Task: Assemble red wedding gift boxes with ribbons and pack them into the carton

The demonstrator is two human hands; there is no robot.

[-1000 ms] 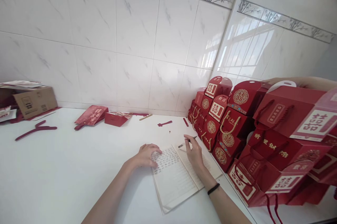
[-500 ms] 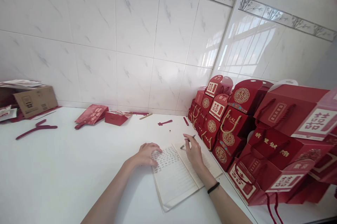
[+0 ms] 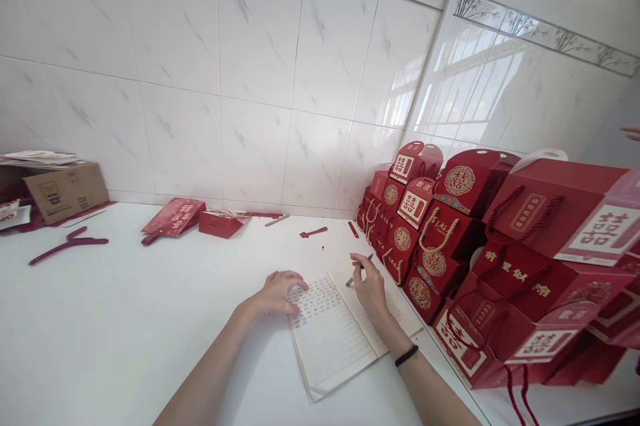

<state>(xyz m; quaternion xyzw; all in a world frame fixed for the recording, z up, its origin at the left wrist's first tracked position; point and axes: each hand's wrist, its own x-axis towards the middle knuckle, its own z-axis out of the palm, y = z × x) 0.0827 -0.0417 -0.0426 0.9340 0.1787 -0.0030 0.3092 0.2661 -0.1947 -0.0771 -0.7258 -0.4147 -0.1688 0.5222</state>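
An open notebook (image 3: 333, 363) lies on the white tabletop, with rows of handwriting on the upper part of its left page. My left hand (image 3: 280, 293) rests at that page's upper left edge, thumb and fingers apart, gripping nothing. A pen (image 3: 350, 281) is pinched in my right hand (image 3: 371, 287) over the right page, its tip pointing down and left. Whether the tip touches the paper I cannot tell. My right wrist wears a black band (image 3: 406, 355).
Red gift boxes (image 3: 450, 226) with rope handles are stacked along the right. Against the tiled wall lie red packets (image 3: 175, 217), a small red box (image 3: 224, 223) and a cardboard box (image 3: 70, 191). Red strips (image 3: 70, 244) are scattered about. Part of a person's hand (image 3: 632, 133) shows at the right edge.
The pen in my right hand has shifted slightly right and stands a little more upright. Part of a person's hand has appeared at the right edge. My left hand has stayed put.
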